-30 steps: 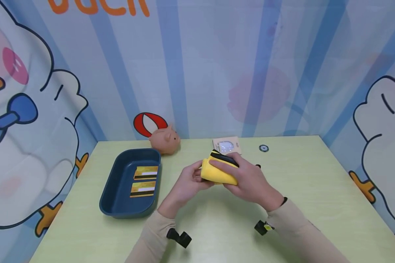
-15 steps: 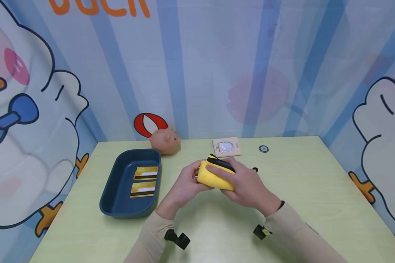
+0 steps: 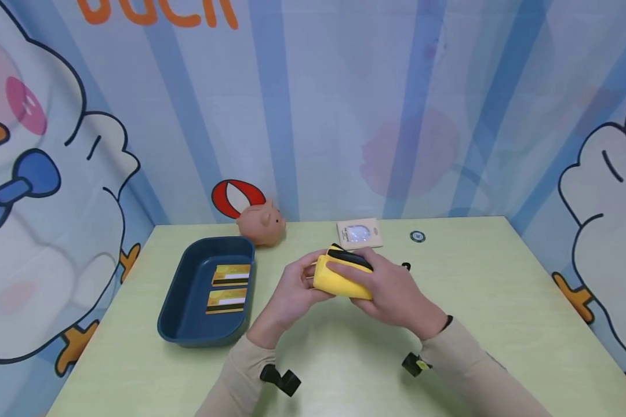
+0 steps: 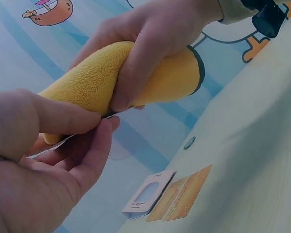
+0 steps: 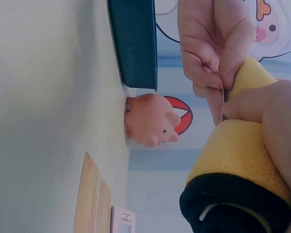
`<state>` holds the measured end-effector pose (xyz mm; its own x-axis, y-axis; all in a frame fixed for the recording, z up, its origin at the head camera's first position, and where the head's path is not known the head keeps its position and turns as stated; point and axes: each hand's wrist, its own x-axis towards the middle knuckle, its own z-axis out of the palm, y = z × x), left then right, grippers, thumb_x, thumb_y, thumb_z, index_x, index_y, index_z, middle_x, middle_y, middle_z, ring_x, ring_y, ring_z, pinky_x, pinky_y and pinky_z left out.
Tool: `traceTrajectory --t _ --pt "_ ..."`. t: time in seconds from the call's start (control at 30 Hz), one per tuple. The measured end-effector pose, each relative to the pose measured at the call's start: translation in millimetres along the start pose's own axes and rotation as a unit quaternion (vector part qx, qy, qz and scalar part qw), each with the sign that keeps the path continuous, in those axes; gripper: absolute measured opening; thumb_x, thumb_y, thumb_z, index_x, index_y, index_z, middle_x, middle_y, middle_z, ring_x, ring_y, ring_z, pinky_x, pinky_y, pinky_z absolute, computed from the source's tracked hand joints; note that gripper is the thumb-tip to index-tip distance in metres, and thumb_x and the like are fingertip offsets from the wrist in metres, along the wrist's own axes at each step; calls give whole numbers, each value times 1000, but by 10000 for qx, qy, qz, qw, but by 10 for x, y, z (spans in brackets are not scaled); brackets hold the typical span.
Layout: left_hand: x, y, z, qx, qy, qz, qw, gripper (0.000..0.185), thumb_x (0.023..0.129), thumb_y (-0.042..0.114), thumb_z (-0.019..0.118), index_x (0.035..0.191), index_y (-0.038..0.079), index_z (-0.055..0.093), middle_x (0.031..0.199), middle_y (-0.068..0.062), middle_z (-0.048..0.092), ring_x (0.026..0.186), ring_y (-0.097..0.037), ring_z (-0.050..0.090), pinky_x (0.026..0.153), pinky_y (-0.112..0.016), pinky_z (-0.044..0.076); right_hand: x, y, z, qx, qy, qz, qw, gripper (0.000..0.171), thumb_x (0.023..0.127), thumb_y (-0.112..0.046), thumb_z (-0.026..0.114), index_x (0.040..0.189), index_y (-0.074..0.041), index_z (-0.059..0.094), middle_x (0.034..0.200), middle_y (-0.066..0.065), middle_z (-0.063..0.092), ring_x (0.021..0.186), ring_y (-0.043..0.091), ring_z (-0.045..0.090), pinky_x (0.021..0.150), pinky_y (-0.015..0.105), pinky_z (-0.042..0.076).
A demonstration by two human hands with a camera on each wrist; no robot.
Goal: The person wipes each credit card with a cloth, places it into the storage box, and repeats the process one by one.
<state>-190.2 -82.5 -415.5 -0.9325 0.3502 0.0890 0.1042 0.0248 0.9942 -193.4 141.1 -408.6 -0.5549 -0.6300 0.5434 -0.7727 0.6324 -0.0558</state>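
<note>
Held above the pale green table point(image 3: 501, 301): a fuzzy yellow pouch point(image 3: 339, 281) with black trim, gripped around its middle by the right hand point(image 3: 391, 289). Pinched at its open end by the left hand point(image 3: 292, 289), a thin card edge (barely showing); best drawn out straight, with the plush sleeve kept steady. Nearby, a glossy navy tray point(image 3: 188, 324) with two gold cards point(image 3: 228, 288).

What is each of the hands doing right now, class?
Left hand: pinches a thin card edge at the yellow pouch's open end.
Right hand: grips the yellow pouch.
</note>
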Motion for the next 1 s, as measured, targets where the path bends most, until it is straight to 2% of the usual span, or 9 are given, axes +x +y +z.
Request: traceTrajectory --t 0.23,0.47,0.63,1.0 --pt "-3 9 -13 -145 116 8 9998 71 86 -12 70 148 15 48 134 -15 65 111 -28 69 91 -37 58 9 3 -36 -13 -82 30 10000 71 83 -23 77 146 -41 49 128 16 57 91 24 64 62 36 58" --pt "-10 10 -34 -126 180 2 9998 66 87 -8 70 146 13 51 131 -14 66 105 -25 70 91 -33 58 -62 48 -39 9 -163 169 9997 71 84 -22 77 146 -41 49 126 15 57 87 21 62 61 34 57" --pt "-10 7 -45 -176 283 -45 9994 66 87 -9 71 145 13 52 131 -14 67 106 -25 69 92 -34 58 -116 89 -34 20 -202 238 9995 72 83 -22 77 146 -41 50 122 14 57 84 19 59 60 33 56" --pt "-20 57 -68 -252 448 -156 9986 67 86 -9 70 145 16 53 130 -14 67 108 -24 69 92 -34 58 -188 150 -75 156 -291 465 9984 70 85 -21 75 147 -40 49 125 14 57 85 18 62 62 32 58"
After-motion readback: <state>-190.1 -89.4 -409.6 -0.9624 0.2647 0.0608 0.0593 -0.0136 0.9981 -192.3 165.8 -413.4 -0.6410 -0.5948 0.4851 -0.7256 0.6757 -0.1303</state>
